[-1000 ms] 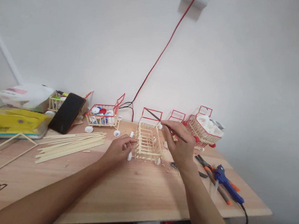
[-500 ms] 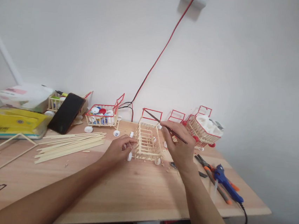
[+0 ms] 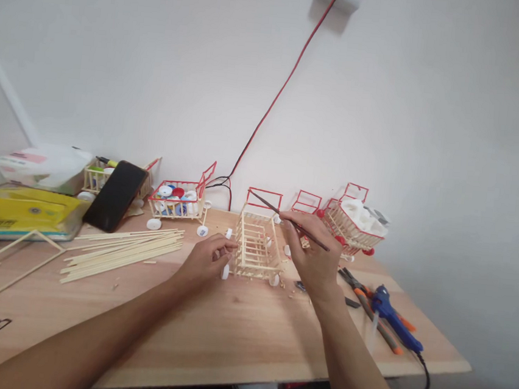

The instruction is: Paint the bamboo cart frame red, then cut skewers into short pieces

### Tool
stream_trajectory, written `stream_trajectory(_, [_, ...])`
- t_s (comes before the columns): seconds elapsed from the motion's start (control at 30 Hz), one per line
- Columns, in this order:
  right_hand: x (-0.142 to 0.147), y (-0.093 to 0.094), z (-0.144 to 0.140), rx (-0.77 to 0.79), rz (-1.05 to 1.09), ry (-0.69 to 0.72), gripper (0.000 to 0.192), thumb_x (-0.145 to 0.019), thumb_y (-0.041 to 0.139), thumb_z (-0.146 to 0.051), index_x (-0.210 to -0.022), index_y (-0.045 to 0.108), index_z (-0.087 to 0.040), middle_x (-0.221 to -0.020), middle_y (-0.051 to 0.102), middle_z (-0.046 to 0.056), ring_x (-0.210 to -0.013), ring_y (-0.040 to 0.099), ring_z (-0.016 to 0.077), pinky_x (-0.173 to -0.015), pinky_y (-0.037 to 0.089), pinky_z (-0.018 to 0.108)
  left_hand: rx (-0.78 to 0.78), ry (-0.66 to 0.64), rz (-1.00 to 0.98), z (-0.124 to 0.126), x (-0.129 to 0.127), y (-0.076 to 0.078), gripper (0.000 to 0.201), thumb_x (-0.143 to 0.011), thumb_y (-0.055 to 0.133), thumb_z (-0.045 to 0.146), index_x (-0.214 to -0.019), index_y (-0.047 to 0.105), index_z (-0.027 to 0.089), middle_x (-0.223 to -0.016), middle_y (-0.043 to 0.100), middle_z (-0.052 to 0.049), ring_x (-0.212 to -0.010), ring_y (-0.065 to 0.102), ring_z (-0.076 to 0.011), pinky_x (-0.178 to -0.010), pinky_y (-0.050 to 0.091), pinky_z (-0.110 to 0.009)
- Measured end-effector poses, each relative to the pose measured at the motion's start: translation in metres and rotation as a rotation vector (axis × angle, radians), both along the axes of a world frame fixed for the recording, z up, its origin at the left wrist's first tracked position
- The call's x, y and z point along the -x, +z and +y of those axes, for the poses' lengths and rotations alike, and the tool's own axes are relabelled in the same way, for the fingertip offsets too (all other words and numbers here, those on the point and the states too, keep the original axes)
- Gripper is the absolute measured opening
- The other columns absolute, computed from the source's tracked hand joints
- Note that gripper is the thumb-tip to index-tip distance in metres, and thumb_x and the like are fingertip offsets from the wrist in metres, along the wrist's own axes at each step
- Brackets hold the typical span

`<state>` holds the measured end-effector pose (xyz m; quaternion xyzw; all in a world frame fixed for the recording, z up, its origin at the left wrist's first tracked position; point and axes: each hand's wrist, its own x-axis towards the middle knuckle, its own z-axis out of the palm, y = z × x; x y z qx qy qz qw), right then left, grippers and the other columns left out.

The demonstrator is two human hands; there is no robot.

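Note:
A miniature shopping cart [image 3: 254, 274] of thin wooden sticks, with white wheels and a red-painted handle frame, stands in front of me. My left hand [image 3: 207, 257] is closed at its left side, curled fingertips on the sticks above a front wheel. In my right hand [image 3: 312, 248], a slim dark paintbrush [image 3: 265, 202] is pinched like a pen. The brush points up and left, its tip at the upper left corner of the red handle. Whether the bristles touch the wood is too fine to tell.
Loose wooden sticks [image 3: 125, 258] and a phone [image 3: 116, 198] lie left. Behind stand a cart of bottle caps [image 3: 176, 202] and a cart with white contents [image 3: 352, 225]. Pliers [image 3: 374, 312] and a blue glue gun [image 3: 394, 320] lie right, a cable trailing over the table edge.
Almost nothing differs. My right hand and the paintbrush have shifted very slightly to the right; my left hand stays at the cart's side.

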<state>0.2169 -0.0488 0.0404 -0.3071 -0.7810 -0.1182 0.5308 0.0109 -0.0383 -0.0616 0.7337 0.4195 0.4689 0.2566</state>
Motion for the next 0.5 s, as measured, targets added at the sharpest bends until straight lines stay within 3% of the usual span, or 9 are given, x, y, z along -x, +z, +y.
stream_trajectory(0.5, [-0.006,-0.013,-0.013,0.058,-0.06,0.034,0.026,-0.084,0.059,-0.008,-0.104,0.066,-0.023,-0.095,0.07,0.005,-0.089,0.065,0.0172,-0.077,0.054,0.031,0.002,-0.016,0.013,0.002,-0.001,-0.003,0.024,-0.08,0.055,0.017,-0.101,0.067,0.015,-0.086,0.06,-0.004,-0.073,0.055,-0.0133,-0.064,0.043,-0.024])
